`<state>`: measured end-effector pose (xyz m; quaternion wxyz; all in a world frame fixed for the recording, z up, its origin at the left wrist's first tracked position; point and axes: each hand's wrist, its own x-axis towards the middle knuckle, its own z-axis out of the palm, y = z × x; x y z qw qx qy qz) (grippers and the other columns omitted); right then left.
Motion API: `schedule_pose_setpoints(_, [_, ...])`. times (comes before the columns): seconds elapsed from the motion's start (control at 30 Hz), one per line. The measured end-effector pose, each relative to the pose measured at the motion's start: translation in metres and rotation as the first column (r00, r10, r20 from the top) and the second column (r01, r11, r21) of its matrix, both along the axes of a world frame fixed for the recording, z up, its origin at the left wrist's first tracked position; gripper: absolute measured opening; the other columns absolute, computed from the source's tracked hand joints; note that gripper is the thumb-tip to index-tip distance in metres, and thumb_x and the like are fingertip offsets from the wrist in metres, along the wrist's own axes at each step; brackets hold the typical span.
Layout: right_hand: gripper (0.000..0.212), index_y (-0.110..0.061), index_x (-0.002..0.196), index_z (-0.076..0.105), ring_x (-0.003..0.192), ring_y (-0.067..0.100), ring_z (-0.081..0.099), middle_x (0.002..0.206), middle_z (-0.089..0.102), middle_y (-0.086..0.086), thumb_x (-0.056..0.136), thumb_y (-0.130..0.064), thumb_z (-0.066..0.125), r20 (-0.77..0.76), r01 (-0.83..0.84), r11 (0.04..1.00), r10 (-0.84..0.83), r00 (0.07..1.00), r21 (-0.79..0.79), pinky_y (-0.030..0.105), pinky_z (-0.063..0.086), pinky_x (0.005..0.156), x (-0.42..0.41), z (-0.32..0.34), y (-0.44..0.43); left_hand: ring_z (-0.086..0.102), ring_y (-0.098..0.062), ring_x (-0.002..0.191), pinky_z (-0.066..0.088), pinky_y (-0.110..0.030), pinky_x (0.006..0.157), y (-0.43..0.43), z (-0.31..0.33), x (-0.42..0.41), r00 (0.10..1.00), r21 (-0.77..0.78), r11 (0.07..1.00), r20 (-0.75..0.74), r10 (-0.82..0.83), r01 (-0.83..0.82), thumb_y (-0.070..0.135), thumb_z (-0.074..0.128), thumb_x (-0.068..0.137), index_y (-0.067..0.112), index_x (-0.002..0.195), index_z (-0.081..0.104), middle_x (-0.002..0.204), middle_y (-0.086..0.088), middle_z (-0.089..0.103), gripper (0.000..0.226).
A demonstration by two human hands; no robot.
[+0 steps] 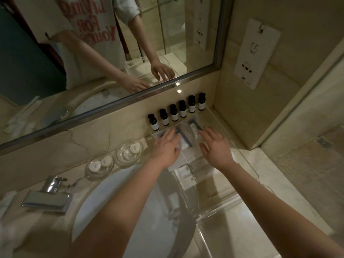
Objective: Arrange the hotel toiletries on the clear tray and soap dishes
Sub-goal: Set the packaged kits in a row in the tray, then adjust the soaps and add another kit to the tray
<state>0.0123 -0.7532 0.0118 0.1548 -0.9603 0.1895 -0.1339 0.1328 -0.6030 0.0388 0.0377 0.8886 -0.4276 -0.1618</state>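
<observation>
- Left hand (166, 146) and right hand (216, 146), fingers spread flat, gripping nothing, press packets (186, 144) on the clear tray (247, 164).
- Six bottles (174, 113) line the tray's far edge.

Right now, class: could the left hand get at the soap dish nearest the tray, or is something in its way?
Probably yes. The left hand lies flat on the packets in the tray, and the soap dish sits just beside it on the counter, with nothing between them.

Hotel bathroom: marble counter (55, 146), basin (115, 205), mirror (93, 53), toiletry bottles (174, 113).
</observation>
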Motion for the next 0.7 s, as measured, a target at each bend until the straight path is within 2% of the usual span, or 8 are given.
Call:
schedule_pose_setpoints(0.17, [0.035, -0.012, 0.114, 0.063, 0.109, 0.035, 0.057, 0.118, 0.063, 0.011, 0.079, -0.019, 0.061, 0.052, -0.071, 0.996, 0.068, 0.996, 0.046, 0.045, 0.049, 0.085, 0.008, 0.023, 0.032, 0.01, -0.023, 0.146, 0.016, -0.044, 0.119, 0.046, 0.009, -0.024, 0.984, -0.117, 0.977, -0.03, 0.178, -0.181, 0.03, 0.043, 0.095, 0.019, 0.142, 0.035, 0.157, -0.005, 0.018, 0.049])
schedule_pose_setpoints(0.4, [0.038, -0.012, 0.118, 0.061, 0.11, 0.034, 0.056, 0.117, 0.064, 0.008, 0.082, -0.025, 0.055, 0.027, -0.248, 0.957, 0.247, 0.969, 0.15, 0.043, 0.048, 0.088, 0.004, 0.045, 0.116, 0.029, -0.024, 0.139, 0.029, -0.035, 0.111, 0.142, 0.021, -0.053, 0.93, -0.189, 0.911, -0.031, 0.366, -0.365, 0.033, 0.046, 0.088, 0.017, 0.131, 0.05, 0.148, -0.007, 0.038, 0.047])
schedule_pose_setpoints(0.57, [0.036, -0.015, 0.123, 0.057, 0.11, 0.028, 0.057, 0.124, 0.06, 0.007, 0.088, -0.025, 0.056, -0.087, -0.371, 0.893, 0.403, 0.911, 0.257, 0.035, 0.046, 0.091, 0.001, 0.047, 0.188, 0.03, -0.022, 0.138, 0.027, -0.033, 0.112, 0.226, 0.017, -0.074, 0.861, -0.121, 0.853, -0.06, 0.504, -0.508, 0.035, 0.051, 0.09, 0.017, 0.133, 0.049, 0.148, -0.004, 0.039, 0.046])
schedule_pose_setpoints(0.7, [0.033, -0.014, 0.121, 0.059, 0.098, 0.024, 0.062, 0.116, 0.063, 0.007, 0.088, -0.023, 0.058, -0.173, -0.422, 0.84, 0.498, 0.85, 0.342, 0.036, 0.049, 0.089, 0.002, 0.044, 0.249, 0.04, -0.026, 0.132, 0.031, -0.036, 0.11, 0.295, 0.007, -0.089, 0.804, -0.06, 0.803, -0.104, 0.585, -0.592, 0.036, 0.051, 0.09, 0.013, 0.132, 0.05, 0.142, -0.007, 0.046, 0.047])
